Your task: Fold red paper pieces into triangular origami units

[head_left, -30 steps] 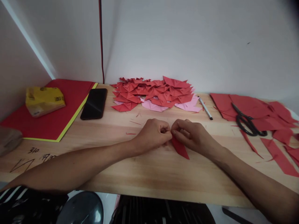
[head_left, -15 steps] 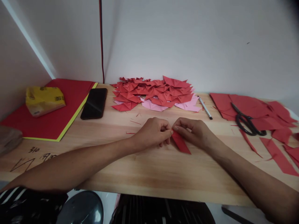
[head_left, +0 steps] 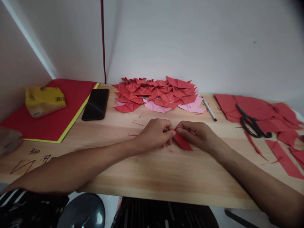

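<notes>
Red sheet [head_left: 55, 125], with a yellow edge along its near and right sides, lies between nine and ten o'clock on a dial centred on the red paper piece [head_left: 183, 142], twelve being the far side of the wooden tabletop [head_left: 142, 177]. On that sheet rests a yellow packet [head_left: 45, 100]. Dark handwriting [head_left: 34, 152] marks the wood just past nine, toward eight. A black phone [head_left: 95, 104] lies flat toward ten, just beside the sheet. At eleven spreads a pile of folded red and pink papers [head_left: 155, 91], overlapping one another. The left hand [head_left: 158, 133] sits at about ten, its thumb and forefinger pinching the upper end of the red paper piece, which lies toward four o'clock from that hand. From the fingertips the piece slants down to between four and five, its far end free. The right hand [head_left: 198, 134], at two, pinches the same end with thumb and forefinger, its tips just beside the left ones; for it, the piece lies toward eight. A white marker [head_left: 209, 109] with a black tip lies at one. Further right, red paper sheets [head_left: 247, 107] lie at two, black-handled scissors [head_left: 251, 124] resting partly on them near half past two. A red strip [head_left: 285, 160] lies just past three.
</notes>
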Demonstrator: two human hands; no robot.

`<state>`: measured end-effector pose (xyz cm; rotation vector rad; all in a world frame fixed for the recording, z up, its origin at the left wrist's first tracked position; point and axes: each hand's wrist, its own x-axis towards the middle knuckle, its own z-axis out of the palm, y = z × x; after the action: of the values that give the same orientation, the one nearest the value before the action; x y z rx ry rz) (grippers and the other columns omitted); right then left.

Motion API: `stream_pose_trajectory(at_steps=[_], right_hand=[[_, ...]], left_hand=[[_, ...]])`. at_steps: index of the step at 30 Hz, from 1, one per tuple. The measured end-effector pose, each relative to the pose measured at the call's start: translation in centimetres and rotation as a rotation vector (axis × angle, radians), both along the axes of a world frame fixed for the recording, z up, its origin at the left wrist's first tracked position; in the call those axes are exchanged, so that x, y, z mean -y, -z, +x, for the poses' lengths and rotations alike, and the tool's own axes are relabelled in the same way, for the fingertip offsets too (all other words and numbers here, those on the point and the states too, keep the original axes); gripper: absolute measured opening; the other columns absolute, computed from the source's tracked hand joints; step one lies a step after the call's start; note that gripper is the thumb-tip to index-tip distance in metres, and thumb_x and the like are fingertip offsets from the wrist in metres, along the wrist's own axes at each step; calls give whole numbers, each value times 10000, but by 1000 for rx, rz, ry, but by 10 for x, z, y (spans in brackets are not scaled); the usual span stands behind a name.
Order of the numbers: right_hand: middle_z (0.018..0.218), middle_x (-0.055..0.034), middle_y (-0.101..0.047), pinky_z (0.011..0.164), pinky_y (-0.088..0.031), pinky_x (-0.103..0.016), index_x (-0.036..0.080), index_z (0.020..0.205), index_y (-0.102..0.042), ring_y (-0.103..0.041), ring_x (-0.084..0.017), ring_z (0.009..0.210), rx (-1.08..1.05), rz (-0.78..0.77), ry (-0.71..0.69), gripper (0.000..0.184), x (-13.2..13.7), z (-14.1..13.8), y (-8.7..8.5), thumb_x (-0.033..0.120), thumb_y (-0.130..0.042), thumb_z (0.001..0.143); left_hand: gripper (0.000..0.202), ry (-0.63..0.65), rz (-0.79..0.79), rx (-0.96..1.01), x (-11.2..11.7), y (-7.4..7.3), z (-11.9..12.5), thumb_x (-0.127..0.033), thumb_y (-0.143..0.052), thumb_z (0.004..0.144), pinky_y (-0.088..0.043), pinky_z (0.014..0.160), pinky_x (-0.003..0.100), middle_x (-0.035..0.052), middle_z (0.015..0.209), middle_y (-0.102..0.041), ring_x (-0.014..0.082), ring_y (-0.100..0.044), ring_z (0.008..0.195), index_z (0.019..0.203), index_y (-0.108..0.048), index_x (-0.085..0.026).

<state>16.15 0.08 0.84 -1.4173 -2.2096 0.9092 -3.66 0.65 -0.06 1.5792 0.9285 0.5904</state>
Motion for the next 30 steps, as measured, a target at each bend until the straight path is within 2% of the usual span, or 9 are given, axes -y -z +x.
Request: stream_pose_trajectory(at_steps=[4, 11, 19, 23, 28, 30], right_hand=[[614, 24, -538, 542, -331, -237, 187, 781, -603, -442, -114, 572, 39, 22, 16, 290, 1, 0, -1, 397, -459, 921], [648, 20, -539, 575, -345, -237, 189, 787, -587, -452, -114, 604, 37, -14, -59, 303, 2, 0, -5, 394, -427, 942], [627, 26, -491, 553, -313, -242, 191, 745, -555, -413, -115, 588, 21, -62, -11, 303, -2, 4, -6, 429, -466, 911], [630, 24, -473, 558, -309, -245, 191, 732, -523, -403, -118, 593, 1, -37, -11, 310, -1, 5, -8, 421, -442, 923], [699, 13, -527, 560, -316, -246, 191, 871, -594, -427, -123, 622, -42, -78, -63, 307, 0, 1, -4, 465, -463, 915], [658, 19, -505, 538, -295, -246, 187, 814, -602, -403, -116, 595, -40, -85, -52, 341, 0, 0, 0, 498, -488, 896]], left_hand=[[162, -101, 10, 22, 2, 1, 1, -245, -515, 851, -391, 407, 158, -5, 597, -619, 54, -498, 410, 721, -536, -151], [164, 6, 31, 9, 0, 0, 0, -297, -521, 869, -412, 417, 162, -3, 630, -628, 63, -529, 432, 790, -547, -157], [190, -127, 5, 120, -1, 5, -2, -299, -515, 882, -377, 358, 154, -16, 584, -601, 55, -490, 360, 754, -512, -158], [202, -125, 10, 131, -1, 3, -2, -315, -508, 894, -383, 370, 151, -15, 603, -610, 54, -500, 378, 761, -501, -162], [195, -113, 107, 88, 4, 0, 1, -294, -495, 905, -393, 400, 157, -24, 601, -595, 54, -503, 393, 762, -509, -162], [194, -97, 129, 74, 6, 0, 2, -284, -487, 910, -403, 416, 160, -28, 596, -586, 57, -514, 401, 761, -512, -162]])
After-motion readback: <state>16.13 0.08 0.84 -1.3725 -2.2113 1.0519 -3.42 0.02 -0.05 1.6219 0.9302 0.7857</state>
